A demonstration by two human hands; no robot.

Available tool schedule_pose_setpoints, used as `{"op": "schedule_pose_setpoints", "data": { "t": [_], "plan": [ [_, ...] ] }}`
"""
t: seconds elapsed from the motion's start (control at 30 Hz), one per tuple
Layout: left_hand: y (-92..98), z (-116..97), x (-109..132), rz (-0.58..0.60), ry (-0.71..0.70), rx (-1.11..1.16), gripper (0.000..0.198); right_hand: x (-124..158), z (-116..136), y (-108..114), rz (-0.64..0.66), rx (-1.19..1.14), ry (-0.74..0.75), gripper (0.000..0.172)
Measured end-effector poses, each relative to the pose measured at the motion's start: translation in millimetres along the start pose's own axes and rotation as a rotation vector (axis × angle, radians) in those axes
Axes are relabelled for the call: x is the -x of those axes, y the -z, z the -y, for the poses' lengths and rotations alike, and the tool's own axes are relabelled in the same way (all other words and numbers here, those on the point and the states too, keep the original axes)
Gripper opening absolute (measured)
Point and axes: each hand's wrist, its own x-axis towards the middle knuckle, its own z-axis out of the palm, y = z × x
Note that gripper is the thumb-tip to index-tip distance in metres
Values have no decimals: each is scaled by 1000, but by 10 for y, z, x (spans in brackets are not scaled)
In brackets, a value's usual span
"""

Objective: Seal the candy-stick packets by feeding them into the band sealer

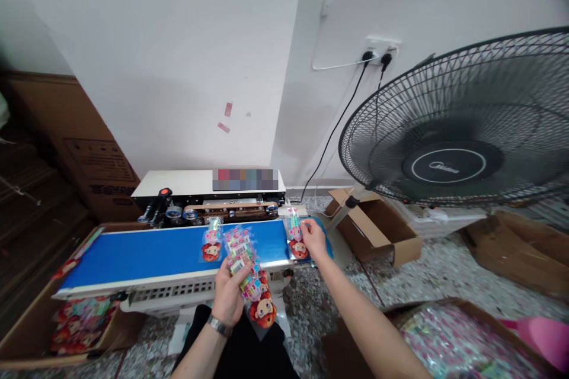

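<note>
My left hand [229, 293] is closed round a fanned stack of printed clear plastic packets [251, 275], the lowest showing a red-haired cartoon face. The stack is held over the front edge of a blue conveyor belt [146, 251]. At the belt's right end my right hand [315, 238] pinches the edge of one packet [296, 237] of the same kind, its top by the sealing machine [231, 208]. Another packet [211, 243] lies on the belt to the left of the stack, with its top at the machine's band.
A cardboard box [113, 331] with several finished-looking packets stands below the belt's left end. A box of shiny packets [462, 337] is at lower right. A large fan [448, 166] stands on the right, before an open carton [377, 228]. Power cords [335, 124] hang along the wall.
</note>
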Motion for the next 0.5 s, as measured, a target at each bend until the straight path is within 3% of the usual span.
{"op": "schedule_pose_setpoints", "data": {
  "t": [0.13,0.23,0.33,0.4,0.47,0.5],
  "plan": [
    [12,6,-10,-9,32,-9,45,-174,-20,-91,70,173,-45,24],
    [1,5,-12,-6,56,-8,47,-197,210,-233,147,217,-19,21],
    [-58,-24,24,-9,102,-23,54,-119,474,-289,144,246,6,19],
    [-144,-51,59,-43,175,-37,57,-38,583,-243,117,274,31,29],
    [-274,-82,103,-155,251,-78,54,44,623,-120,168,259,148,36],
    [-350,-103,137,-157,242,-74,50,92,627,-30,182,236,193,36]
  ]
}}
